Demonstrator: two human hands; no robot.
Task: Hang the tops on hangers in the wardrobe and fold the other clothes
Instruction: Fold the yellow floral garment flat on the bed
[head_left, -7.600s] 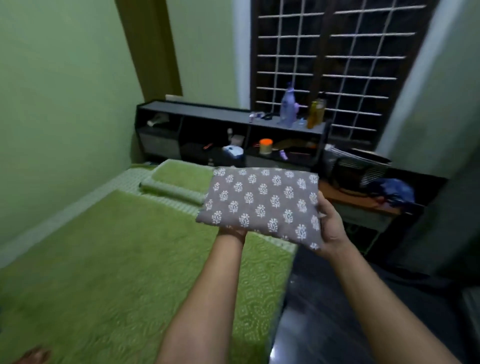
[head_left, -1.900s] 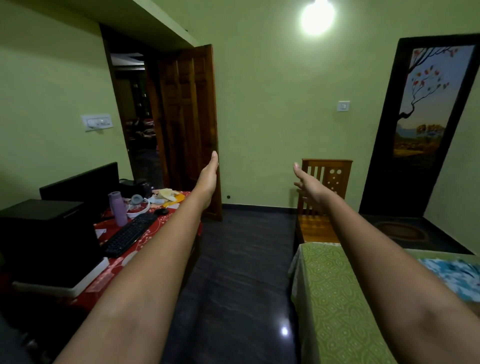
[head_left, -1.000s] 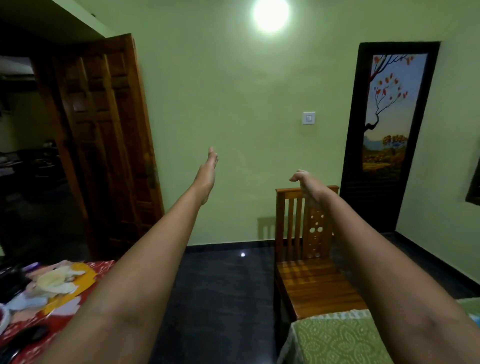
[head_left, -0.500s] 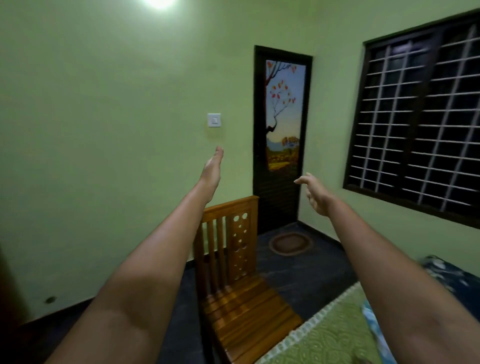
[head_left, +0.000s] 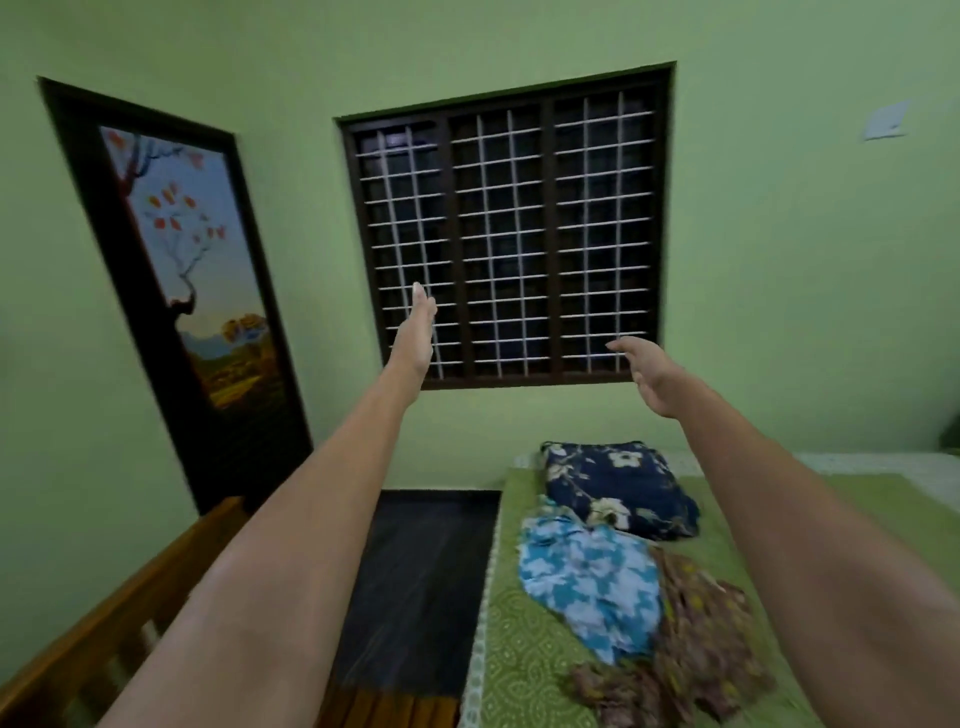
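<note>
Nothing is held: the left hand (head_left: 415, 332) is extended flat, the right hand (head_left: 652, 374) relaxed. A crumpled blue-and-white floral garment (head_left: 592, 582) is spread lengthwise on the green patterned bedspread (head_left: 519, 670), between a navy floral cushion (head_left: 618, 488) and a brown printed garment (head_left: 701, 639), below a barred dark window (head_left: 511, 244).

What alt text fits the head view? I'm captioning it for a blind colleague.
Two bare arms reach forward, left hand and right hand open and empty, above a green bed with a blue floral garment, a brown patterned garment and a navy floral pillow, below a barred window.
</note>
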